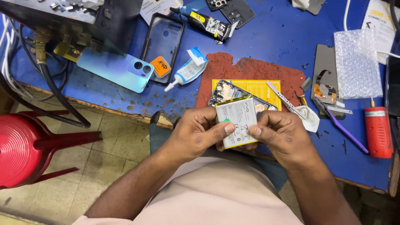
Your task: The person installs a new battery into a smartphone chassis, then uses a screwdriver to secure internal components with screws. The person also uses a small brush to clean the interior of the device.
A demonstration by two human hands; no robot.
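Observation:
My left hand (196,133) and my right hand (280,135) both hold a flat white phone battery (238,117) with a yellow edge, thumbs pressed on its face. A small green tab shows at its left edge by my left thumb. Just behind it an opened phone body (227,91) lies with its circuit board exposed, resting on a yellow sheet (258,88) over a worn reddish mat (233,68).
A light blue phone back cover (112,68), a clear case (162,39), a white glue tube (187,71) and a black tube (208,25) lie on the blue bench (283,37). Tweezers (283,98), a purple tool (341,127), a red bottle (378,131) and bubble wrap (358,62) sit right. A red stool (25,146) stands left.

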